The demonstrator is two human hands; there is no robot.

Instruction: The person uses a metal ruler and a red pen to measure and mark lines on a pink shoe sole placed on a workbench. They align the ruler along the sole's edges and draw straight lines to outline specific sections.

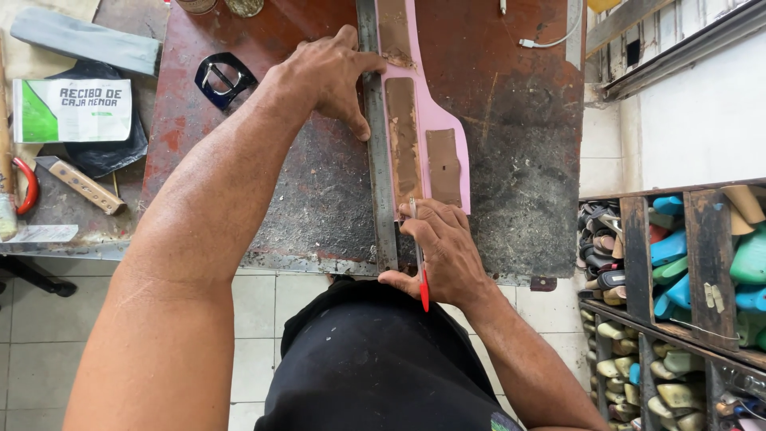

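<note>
A long metal ruler (pixel 381 160) is laid lengthwise on the worn, dark surface (pixel 519 144) and is pinned there by the left hand (pixel 331 76), whose fingers are spread and pressed flat on the steel; nothing is gripped, the hand only bears down, which appears meant to keep the straight edge from sliding. Just beside the ruler's right edge lies a pink sheet (pixel 435 120), touching it, with 3 brown patches on its face. The right hand (pixel 443 247) is closed in a tight grip around a red pen (pixel 420 263), held like a writing tool; its tip is set against the ruler's edge at the near end of the pink sheet, so that the steel can serve as a guide for a line.

At the far left of the surface a black buckle (pixel 223 78) lies well apart from the work. On the neighbouring bench a pad of paper forms (pixel 73 110), a grey block (pixel 84 40) and a wooden-handled tool (pixel 80 185) are kept out of the way.

To the right, a wooden rack (pixel 638 263) is divided into compartments. The upper ones are filled with blue, green and tan shoe forms; the lower ones are packed with pale yellowish ones, stacked closely.
</note>
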